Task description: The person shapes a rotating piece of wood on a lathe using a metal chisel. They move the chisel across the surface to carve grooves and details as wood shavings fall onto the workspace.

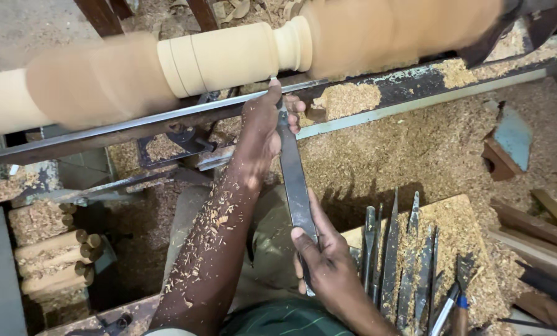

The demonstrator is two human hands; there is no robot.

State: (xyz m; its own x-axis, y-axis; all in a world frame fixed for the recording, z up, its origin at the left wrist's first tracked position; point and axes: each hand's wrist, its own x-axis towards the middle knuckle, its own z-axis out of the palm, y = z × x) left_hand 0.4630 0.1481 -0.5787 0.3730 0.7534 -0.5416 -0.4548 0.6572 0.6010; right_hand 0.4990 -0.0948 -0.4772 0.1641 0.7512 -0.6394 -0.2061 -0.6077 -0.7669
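Observation:
A long pale wooden workpiece (228, 59) spins on a lathe, blurred at both ends and turned smooth in the middle. A flat dark steel chisel (294, 180) points up at it, its tip by the bead near the rest bar (166, 121). My left hand (263, 127), dusted with shavings, grips the chisel's front end against the bar. My right hand (325, 264) holds the chisel's back end close to my body.
Several more steel chisels (400, 261) lie on a shavings-covered board at the lower right. Turned wooden spindles (54, 255) are stacked at the lower left. Sawdust (415, 155) covers the lathe bed and floor. Wood offcuts (540, 230) lie at the right.

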